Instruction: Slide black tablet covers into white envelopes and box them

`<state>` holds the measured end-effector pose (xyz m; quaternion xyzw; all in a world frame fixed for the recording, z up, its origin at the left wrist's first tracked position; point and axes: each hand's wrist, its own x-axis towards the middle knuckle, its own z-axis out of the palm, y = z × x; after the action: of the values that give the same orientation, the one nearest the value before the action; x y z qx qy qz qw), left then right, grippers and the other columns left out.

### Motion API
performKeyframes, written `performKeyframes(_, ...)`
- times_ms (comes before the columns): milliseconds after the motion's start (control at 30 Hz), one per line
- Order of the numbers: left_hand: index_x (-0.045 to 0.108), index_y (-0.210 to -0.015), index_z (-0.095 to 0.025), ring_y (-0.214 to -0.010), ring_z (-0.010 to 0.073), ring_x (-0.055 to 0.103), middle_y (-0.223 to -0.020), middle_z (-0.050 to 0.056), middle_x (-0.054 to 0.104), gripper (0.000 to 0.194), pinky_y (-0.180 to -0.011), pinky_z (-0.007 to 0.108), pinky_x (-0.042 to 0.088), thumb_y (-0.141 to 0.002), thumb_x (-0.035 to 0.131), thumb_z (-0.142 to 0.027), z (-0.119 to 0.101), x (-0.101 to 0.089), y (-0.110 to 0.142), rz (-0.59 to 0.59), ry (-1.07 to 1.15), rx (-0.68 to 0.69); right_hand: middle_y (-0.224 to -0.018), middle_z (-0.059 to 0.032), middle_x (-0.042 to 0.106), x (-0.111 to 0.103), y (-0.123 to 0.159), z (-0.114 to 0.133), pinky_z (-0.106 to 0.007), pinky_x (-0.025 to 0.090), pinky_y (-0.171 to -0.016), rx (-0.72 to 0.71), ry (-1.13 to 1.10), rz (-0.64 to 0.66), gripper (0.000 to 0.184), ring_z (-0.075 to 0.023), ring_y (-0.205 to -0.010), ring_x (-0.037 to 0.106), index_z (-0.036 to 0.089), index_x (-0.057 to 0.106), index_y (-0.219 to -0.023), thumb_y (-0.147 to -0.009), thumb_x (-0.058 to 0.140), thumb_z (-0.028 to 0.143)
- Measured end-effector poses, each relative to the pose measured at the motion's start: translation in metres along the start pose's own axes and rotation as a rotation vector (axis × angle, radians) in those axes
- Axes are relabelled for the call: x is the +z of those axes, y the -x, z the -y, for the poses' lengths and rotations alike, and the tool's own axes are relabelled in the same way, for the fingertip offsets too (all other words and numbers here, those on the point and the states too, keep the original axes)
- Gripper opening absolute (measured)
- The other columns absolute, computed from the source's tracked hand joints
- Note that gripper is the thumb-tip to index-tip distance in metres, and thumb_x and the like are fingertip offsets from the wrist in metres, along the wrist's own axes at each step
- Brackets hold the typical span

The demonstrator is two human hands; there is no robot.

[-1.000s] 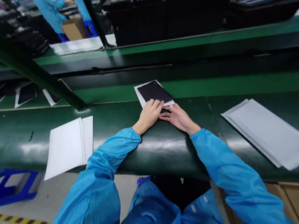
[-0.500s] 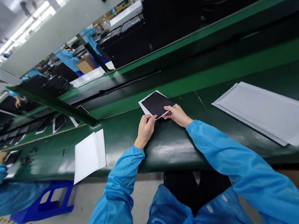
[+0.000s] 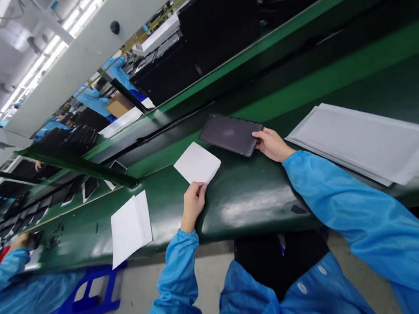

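Observation:
My left hand (image 3: 193, 205) pinches the lower edge of a square white sheet (image 3: 197, 163), which is probably paper or foam. My right hand (image 3: 271, 144) grips the near right corner of a dark grey tablet-like slab (image 3: 230, 134), which is tilted over the green belt. The sheet and slab lie apart, with a gap between them. A stack of large white sleeves (image 3: 362, 142) lies just right of my right hand. A smaller folded white pile (image 3: 130, 228) lies left of my left hand.
The green conveyor bench (image 3: 255, 207) runs across the view, with a raised belt behind it holding several dark slabs. Black trays (image 3: 215, 27) stand beyond. At the left, a co-worker's blue sleeve (image 3: 4, 274) reaches the bench. A blue stool (image 3: 85, 297) stands on the floor.
The dark slab has been lifted off the white sheet and moved right with my right hand. My left hand keeps the sheet, and the two hands are farther apart. The view has tilted.

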<state>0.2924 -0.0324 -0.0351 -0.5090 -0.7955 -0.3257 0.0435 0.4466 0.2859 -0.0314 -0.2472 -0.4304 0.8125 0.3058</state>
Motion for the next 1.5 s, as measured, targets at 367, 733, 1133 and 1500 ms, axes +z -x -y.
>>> performKeyframes(367, 0.062, -0.079, -0.020, -0.058, 0.0153, 0.061, -0.060, -0.002, 0.064, 0.020, -0.066, 0.026, 0.045, -0.095, 0.053, -0.027, -0.028, -0.027, -0.049, 0.444, 0.003, -0.354, -0.097, -0.0025, 0.080, -0.001, 0.003, 0.004, -0.034, 0.063, -0.077, 0.069, -0.105, 0.134, 0.020, -0.0197, -0.086, 0.075, 0.024, 0.069, -0.101, -0.086, 0.082, 0.026)
performKeyframes(733, 0.054, -0.065, -0.020, -0.042, 0.0102, 0.052, -0.054, -0.002, 0.063, 0.026, -0.053, 0.023, 0.042, -0.091, 0.050, -0.026, -0.021, -0.028, -0.087, 0.838, 0.185, -0.435, -0.095, -0.0042, 0.078, -0.002, 0.005, 0.004, -0.032, 0.060, -0.080, 0.020, 0.025, 0.198, 0.033, -0.0176, -0.085, 0.072, 0.021, 0.069, -0.091, -0.074, 0.092, 0.038)
performKeyframes(1133, 0.044, -0.063, -0.022, -0.061, 0.0138, 0.044, -0.058, -0.003, 0.045, 0.025, -0.065, 0.030, 0.029, -0.086, 0.054, -0.020, -0.014, -0.001, -0.078, 0.158, -0.058, -0.369, -0.081, -0.0004, 0.070, -0.013, 0.002, -0.022, -0.026, 0.053, -0.050, -0.143, 0.368, 0.082, 0.031, -0.0158, -0.061, 0.063, 0.026, 0.069, -0.111, -0.087, 0.079, 0.044)
performKeyframes(1500, 0.053, -0.068, -0.022, -0.065, 0.0177, 0.053, -0.065, 0.001, 0.059, 0.025, -0.065, 0.031, 0.027, -0.092, 0.058, -0.019, -0.011, 0.002, -0.078, 0.065, -0.204, -0.433, -0.071, -0.0006, 0.066, 0.001, 0.023, -0.019, -0.027, 0.048, -0.042, -0.049, 0.452, 0.211, 0.031, -0.0151, -0.051, 0.058, 0.022, 0.070, -0.108, -0.088, 0.080, 0.044)
